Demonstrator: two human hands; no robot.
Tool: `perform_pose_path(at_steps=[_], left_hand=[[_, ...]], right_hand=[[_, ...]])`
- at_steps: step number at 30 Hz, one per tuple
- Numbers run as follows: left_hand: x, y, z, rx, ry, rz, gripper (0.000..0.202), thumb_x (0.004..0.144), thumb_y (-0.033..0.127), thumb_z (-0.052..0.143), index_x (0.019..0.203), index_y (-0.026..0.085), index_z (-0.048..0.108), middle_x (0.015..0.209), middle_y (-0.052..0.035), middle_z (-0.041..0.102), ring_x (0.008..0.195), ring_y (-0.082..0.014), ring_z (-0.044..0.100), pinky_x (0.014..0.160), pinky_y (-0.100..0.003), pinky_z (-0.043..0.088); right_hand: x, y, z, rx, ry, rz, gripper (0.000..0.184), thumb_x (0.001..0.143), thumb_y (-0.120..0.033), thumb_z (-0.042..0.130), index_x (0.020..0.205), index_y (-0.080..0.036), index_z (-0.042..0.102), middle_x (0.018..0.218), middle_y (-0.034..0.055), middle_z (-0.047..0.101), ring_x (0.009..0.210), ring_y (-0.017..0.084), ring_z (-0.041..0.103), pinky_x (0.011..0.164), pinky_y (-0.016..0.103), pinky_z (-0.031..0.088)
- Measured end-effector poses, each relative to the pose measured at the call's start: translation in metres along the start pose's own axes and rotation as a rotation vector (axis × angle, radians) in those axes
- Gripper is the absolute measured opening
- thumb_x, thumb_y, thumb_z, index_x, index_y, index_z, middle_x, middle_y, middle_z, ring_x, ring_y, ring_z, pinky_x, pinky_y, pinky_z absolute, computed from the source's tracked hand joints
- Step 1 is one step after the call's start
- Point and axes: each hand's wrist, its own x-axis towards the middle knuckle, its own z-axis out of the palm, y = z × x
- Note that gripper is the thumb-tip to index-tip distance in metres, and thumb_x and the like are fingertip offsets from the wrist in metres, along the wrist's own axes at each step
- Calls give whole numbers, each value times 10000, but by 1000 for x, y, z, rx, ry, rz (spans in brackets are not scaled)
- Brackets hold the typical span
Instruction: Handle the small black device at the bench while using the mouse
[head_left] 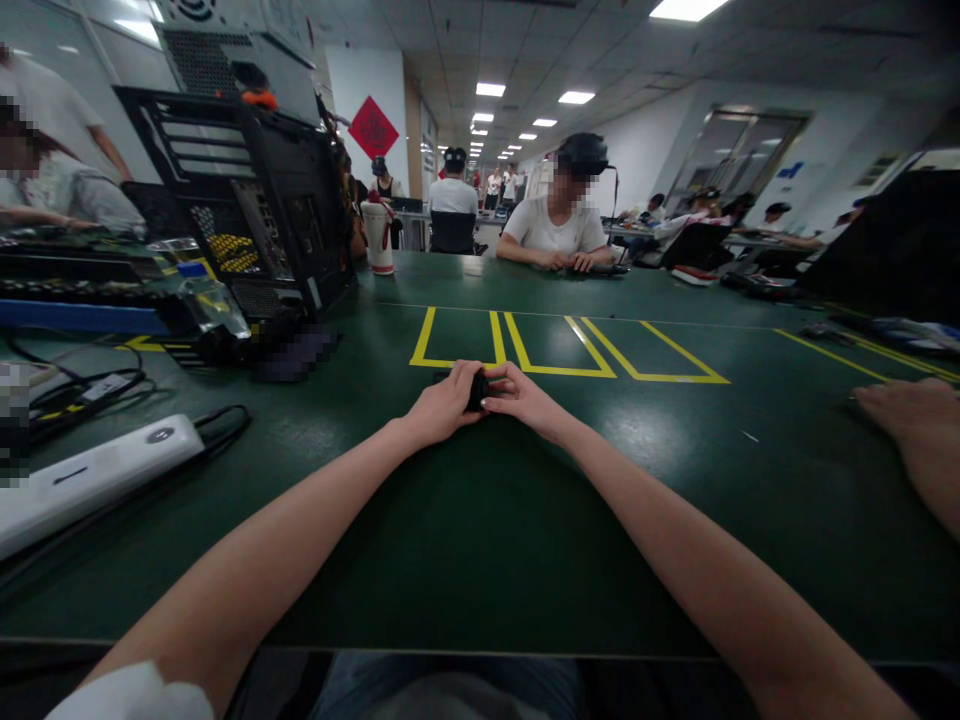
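Note:
Both my hands meet over a small black object [475, 391] low on the green table [480, 540], just in front of the yellow tape outlines [525, 371]. My left hand [444, 402] is wrapped over it from the left, with the fingers curled round its far side. From the right, the thumb and fingers of my right hand [525, 400] press against its right end. Fingers cover most of the object, so its kind cannot be made out. A dark edge of it shows to the left of my left fingers.
At left stand a black computer case [277, 200], a clear bottle [214, 300] and a white power strip [97, 475] with cables. A paper cup [379, 238] is behind. Another person's hand [911, 415] rests at the right edge. Across the table sits a person [555, 225].

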Motion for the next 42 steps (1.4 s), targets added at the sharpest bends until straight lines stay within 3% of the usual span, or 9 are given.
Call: perform_pose_path(at_steps=[6,12,19,25,30,35,42], left_hand=[[0,0,0,13,12,13,559,739,320,542,1181,193,224,1173,-107,387,946,-237,529,649,-353,503],[0,0,0,15,16,11,559,740,318,545,1179,191,223,1178,-111,383,959,-242,528,651,-350,503],[0,0,0,24,7,9,567,731,300,555,1180,194,225,1181,-112,380,942,-243,534,647,-350,497],[0,0,1,22,13,12,555,744,325,537,1181,190,223,1169,-108,387,946,-236,530,660,-349,499],[0,0,1,31,18,9,566,737,318,548,1183,190,225,1173,-108,385,962,-242,525,671,-356,500],[0,0,-1,19,-1,5,560,734,309,552,1178,196,231,1174,-106,386,937,-231,537,661,-350,500],[0,0,0,13,9,13,557,741,327,545,1179,185,230,1172,-110,384,943,-231,531,663,-348,500]], right_hand=[[3,6,3,83,59,3,257,692,-344,613,891,-236,490,887,6,549,882,158,549,801,377,464],[5,5,2,40,52,47,303,706,-325,602,974,-222,503,949,34,542,914,166,537,825,388,454],[2,4,-3,18,-12,-16,365,639,-252,670,949,-243,477,931,7,546,947,163,530,854,386,436],[5,9,4,66,72,-24,259,691,-334,617,890,-233,486,888,2,545,875,149,538,770,346,467],[6,6,5,80,72,64,307,684,-311,621,953,-214,509,997,36,541,930,162,528,823,368,448],[1,1,2,32,22,-33,335,628,-231,674,916,-225,503,986,14,541,975,160,515,881,374,414],[3,9,5,93,71,6,274,688,-347,618,903,-242,486,908,4,558,870,155,550,792,374,463]])
